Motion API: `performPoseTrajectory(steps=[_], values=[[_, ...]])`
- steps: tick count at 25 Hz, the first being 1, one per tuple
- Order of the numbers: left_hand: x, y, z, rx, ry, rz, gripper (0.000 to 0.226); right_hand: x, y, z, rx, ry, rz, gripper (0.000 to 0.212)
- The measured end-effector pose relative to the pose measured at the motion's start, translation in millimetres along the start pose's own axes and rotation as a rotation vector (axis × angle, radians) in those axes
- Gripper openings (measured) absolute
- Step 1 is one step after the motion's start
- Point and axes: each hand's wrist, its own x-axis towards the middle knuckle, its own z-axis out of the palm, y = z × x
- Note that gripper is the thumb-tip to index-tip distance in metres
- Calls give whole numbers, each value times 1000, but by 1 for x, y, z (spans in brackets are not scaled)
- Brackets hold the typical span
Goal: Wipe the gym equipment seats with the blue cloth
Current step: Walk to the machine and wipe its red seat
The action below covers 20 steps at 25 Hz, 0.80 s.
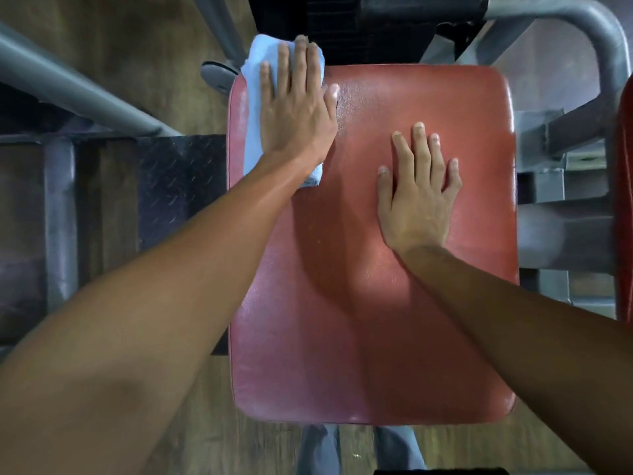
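The red seat is a broad padded rectangle with rounded corners, and most of its surface lies bare, from the middle down to the near edge. Off its left edge there is a dark chequered metal plate and a slanting grey tube over the wooden floor. Off its right edge the grey frame curves round the far corner, with brackets standing close beside the padding, and a second red pad shows just past them. Beyond the seat's far edge sits dark machinery.

The blue cloth lies folded on the far left corner of the seat, running along the left edge and sticking out a little past the far edge. The left hand presses flat on top of it, its fingers straight and close together, pointing away from the person, the tips reaching the cloth's far end; the thumb is spread out onto the bare padding. Nothing is curled round the cloth.

The right hand rests palm down on the seat, right of its centre, well apart from the cloth. Its fingers are straight and slightly fanned, holding nothing.

Both forearms are bare and stretch out from the near side, the left one crossing the seat's left edge at a slant. Trouser legs stand just at the near edge.
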Motion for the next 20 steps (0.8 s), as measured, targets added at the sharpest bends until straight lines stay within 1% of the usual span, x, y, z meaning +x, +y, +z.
performPoseTrajectory(steps=[6,10,15,17,20], values=[[-87,16,11,-34,96,53,59,0,2,-2,13,14,-19,49],[-152,27,14,-76,94,43,58,-1,6,-3,71,-12,-23,49],[-216,57,20,-116,60,-7,59,-7,14,-22,113,-108,-64,51],[-238,75,22,-124,30,-18,59,-35,26,-30,227,-55,-3,46],[-247,91,19,-166,-11,-67,59,-86,41,-41,409,46,144,35]])
